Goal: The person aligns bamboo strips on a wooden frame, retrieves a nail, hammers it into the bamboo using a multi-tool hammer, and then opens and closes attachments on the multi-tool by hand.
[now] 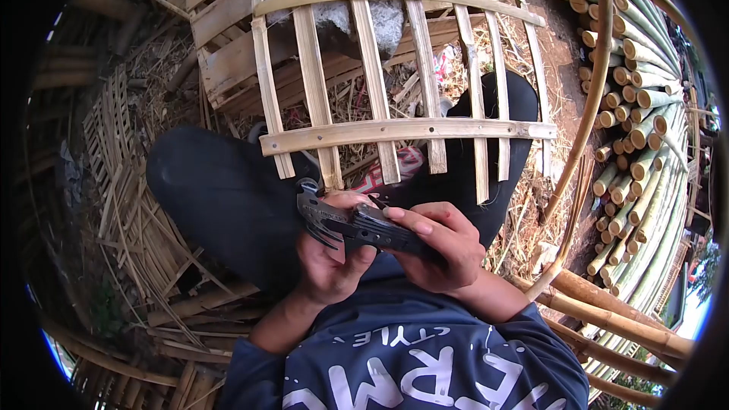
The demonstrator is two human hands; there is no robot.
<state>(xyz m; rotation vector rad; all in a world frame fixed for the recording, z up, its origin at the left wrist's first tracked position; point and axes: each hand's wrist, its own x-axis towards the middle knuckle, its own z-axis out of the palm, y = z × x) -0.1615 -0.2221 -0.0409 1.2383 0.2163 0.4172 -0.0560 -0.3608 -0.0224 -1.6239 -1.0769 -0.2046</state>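
A black hammer multi-tool (334, 216) with a claw head lies across both hands in front of my chest. My right hand (452, 247) wraps round its handle end, the thumb laid along the top. My left hand (330, 262) grips it just behind the head, with the fingers partly hidden behind the tool. Just beyond the hands is a bamboo lattice panel (410, 130) of slats nailed to cross strips, leaning over my legs. Its near slat ends stop close to the hammer head.
A wooden slatted crate (228, 64) and a grey stone block (334, 4) are beyond the lattice. Stacked bamboo poles (638, 137) line the right side. Split bamboo strips (144, 220) lie at left, and a curved bamboo pole (596, 91) rises at right.
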